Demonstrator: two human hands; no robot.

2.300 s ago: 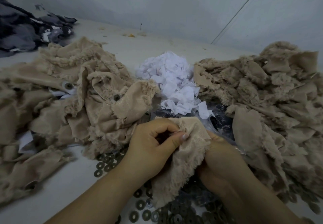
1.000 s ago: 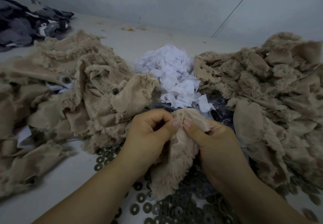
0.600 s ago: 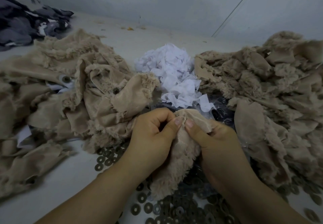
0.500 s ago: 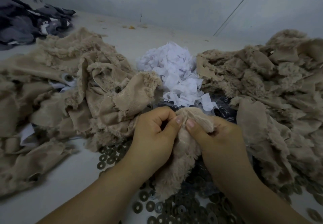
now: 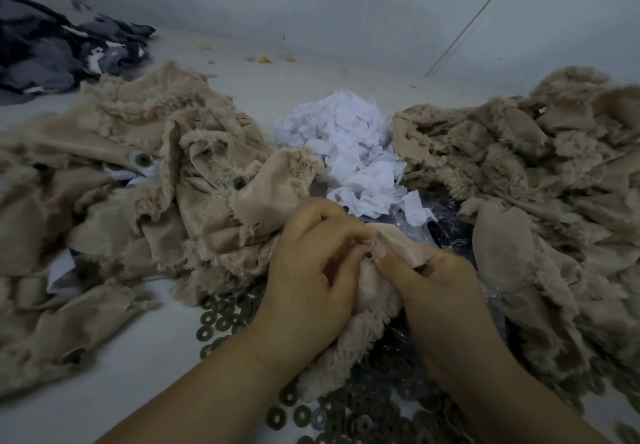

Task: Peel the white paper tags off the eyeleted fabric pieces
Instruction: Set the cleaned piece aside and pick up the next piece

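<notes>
Since half second ago, both hands dropped slightly, small dark eyelet (image 5: 369,255) now exposed between thumbs. Left hand (image 5: 313,281) curled, pinching fabric piece (image 5: 349,336) at eyelet; right hand (image 5: 436,284) curled round same piece, thumb beside eyelet. Piece held above scattered washers (image 5: 221,315), near paper heap (image 5: 349,153). White tag not visible, possibly hidden under fingers. Fabric soft, light, floppy, fraying; best hold: pinch close to eyelet.

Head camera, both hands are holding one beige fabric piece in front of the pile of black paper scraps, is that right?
Not quite. In the head view the left hand and right hand do grip one beige fabric piece together, but the pile of paper scraps behind it is white, not black. The rest of the statement holds.
</notes>
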